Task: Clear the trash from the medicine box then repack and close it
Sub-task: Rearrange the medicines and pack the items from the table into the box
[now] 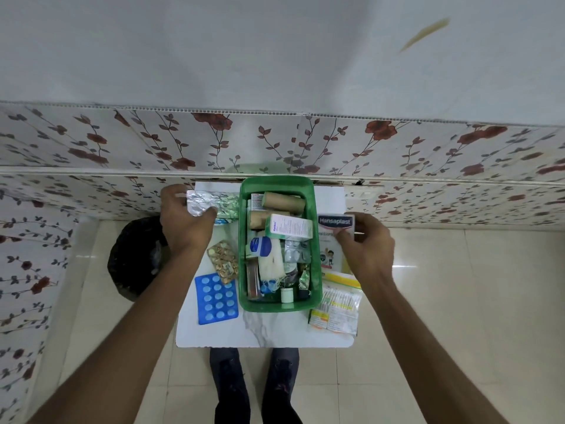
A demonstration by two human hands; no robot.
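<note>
Sorting midway: left hand [186, 221] fingers pinch silver blister strip [211, 201]; right hand [365, 240] fingers grip Hansaplast box [334, 223]; green medicine box [276, 304] between fingers, full, unclosed.

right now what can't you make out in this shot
- Small print on the white carton in the green box: too small, head view.
- Lower layers of the box: buried under rolls and packets.
- Bin contents: black liner, partly behind the left hand.
- Hansaplast box lower half: covered by the right hand.
- No lid in view.
</note>
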